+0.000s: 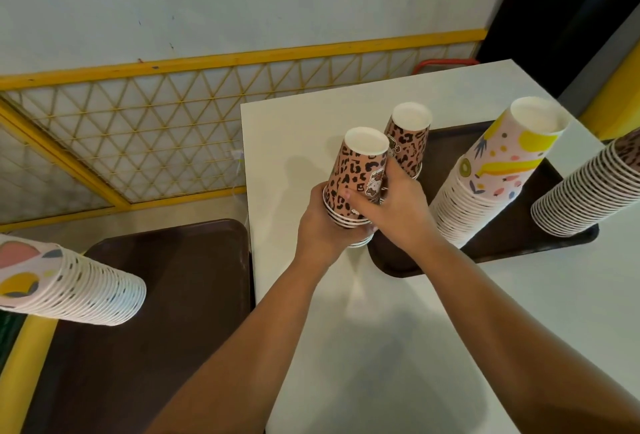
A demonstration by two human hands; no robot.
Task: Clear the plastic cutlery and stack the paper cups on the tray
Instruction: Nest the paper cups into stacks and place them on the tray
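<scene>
Both hands are on a short stack of leopard-print cups (360, 177), upside down, at the near left corner of the dark tray (491, 250) on the white table (381, 329). The left hand (320, 226) wraps its fingers round the lower rims of that stack, and the right hand (398, 205) grips it from the other side, thumb laid across the printed wall. So the cup-stacking step is in hand; no plastic cutlery shows anywhere in view, so that part looks done or lies out of sight. Just behind the held stack, on the tray, stands a second leopard-print cup pile (408, 139); the likely next move is to lift the held cups and set them down over that pile, which calls for lining up the rims squarely and lowering straight. To the right of the held stack on the tray rises a tall stack of fruit-print cups (491, 174), close to the right forearm, and further right another tall stack (588, 191) at the tray's far end; a careless elbow could tip either. Open room lies on the table toward the viewer and left of the tray, up to the table's left edge, beyond which sit a lower brown tray (166, 312) and one more cup stack (69, 284).
</scene>
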